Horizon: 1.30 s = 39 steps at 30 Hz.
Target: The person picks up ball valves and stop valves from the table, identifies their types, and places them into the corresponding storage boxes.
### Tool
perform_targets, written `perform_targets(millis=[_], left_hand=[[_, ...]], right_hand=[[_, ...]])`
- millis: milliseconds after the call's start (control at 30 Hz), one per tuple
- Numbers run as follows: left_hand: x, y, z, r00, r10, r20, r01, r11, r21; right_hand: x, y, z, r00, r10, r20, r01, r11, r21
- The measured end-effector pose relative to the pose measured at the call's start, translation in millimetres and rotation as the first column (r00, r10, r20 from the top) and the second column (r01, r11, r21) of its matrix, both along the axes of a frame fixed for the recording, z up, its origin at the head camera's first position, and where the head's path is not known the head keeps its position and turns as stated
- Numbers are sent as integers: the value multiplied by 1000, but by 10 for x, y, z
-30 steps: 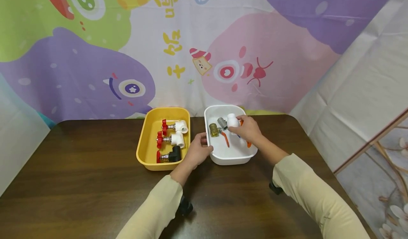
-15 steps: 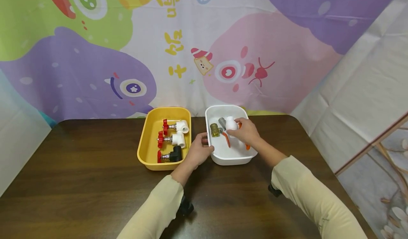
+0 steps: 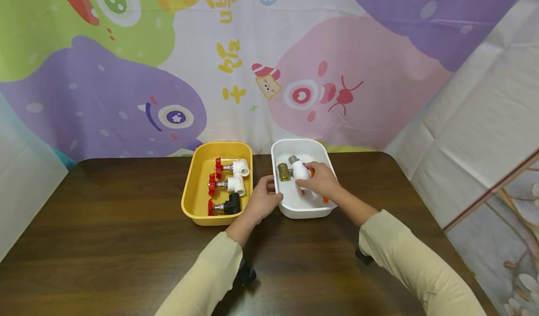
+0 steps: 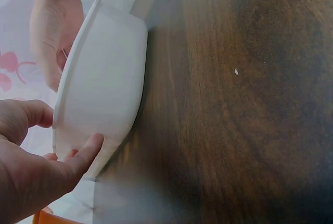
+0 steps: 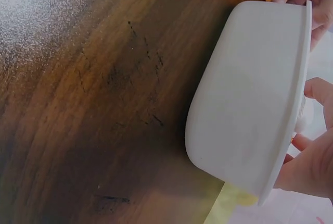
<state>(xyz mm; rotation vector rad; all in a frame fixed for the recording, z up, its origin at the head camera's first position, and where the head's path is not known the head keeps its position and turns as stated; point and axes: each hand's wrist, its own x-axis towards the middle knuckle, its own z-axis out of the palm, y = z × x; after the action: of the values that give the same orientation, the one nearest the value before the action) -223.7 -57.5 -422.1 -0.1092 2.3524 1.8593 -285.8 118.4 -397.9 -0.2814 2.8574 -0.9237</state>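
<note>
My right hand (image 3: 318,181) pinches a white plastic valve (image 3: 301,171) inside the white tray (image 3: 304,210); the hand hides part of the valve. Left of it in the tray lies a brass-coloured valve (image 3: 284,172), and a grey metal fitting (image 3: 293,158) shows just behind. Orange handle parts (image 3: 325,200) peek out beside my right hand. At the tray's left side my left hand (image 3: 262,199) holds the rim. The left wrist view shows its fingers (image 4: 88,153) against the outer wall. The tray's sides block its contents in both wrist views.
A yellow tray (image 3: 188,208) stands to the left, close to my left hand. It bears two white valves (image 3: 235,184) and a black valve (image 3: 230,203), all with red handwheels. Both trays sit on the dark wooden table (image 3: 126,241), before a cartoon-printed cloth (image 3: 236,119).
My right hand has moved the white valve left and towards me within the white tray, over the red-orange lever there. My left hand stays on the rim.
</note>
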Motion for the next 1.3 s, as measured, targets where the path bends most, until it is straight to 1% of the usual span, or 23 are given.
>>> perform_targets(millis=[200, 333, 600, 933, 1167, 1300], left_hand=[[16, 0, -4, 1000, 1, -6, -1, 1000, 8], [21, -2, -5, 1000, 3, -10, -3, 1000, 9], [23, -9, 14, 1000, 1, -4, -1, 1000, 3], [22, -24, 7, 1000, 1, 6, 0, 1000, -11], [20, -11, 12, 1000, 6, -9, -6, 1000, 1], [10, -1, 14, 1000, 6, -24, -6, 1000, 4]], right_hand=[[41, -39, -42, 1000, 6, 6, -6, 999, 35], [68, -47, -47, 1000, 9, 11, -10, 999, 39], [69, -55, -74, 1000, 27, 3, -27, 999, 27], [88, -60, -125, 999, 53, -6, -53, 998, 26], [102, -70, -112, 997, 78, -11, -78, 997, 14], [108, -72, -108, 994, 107, -22, -107, 994, 15]])
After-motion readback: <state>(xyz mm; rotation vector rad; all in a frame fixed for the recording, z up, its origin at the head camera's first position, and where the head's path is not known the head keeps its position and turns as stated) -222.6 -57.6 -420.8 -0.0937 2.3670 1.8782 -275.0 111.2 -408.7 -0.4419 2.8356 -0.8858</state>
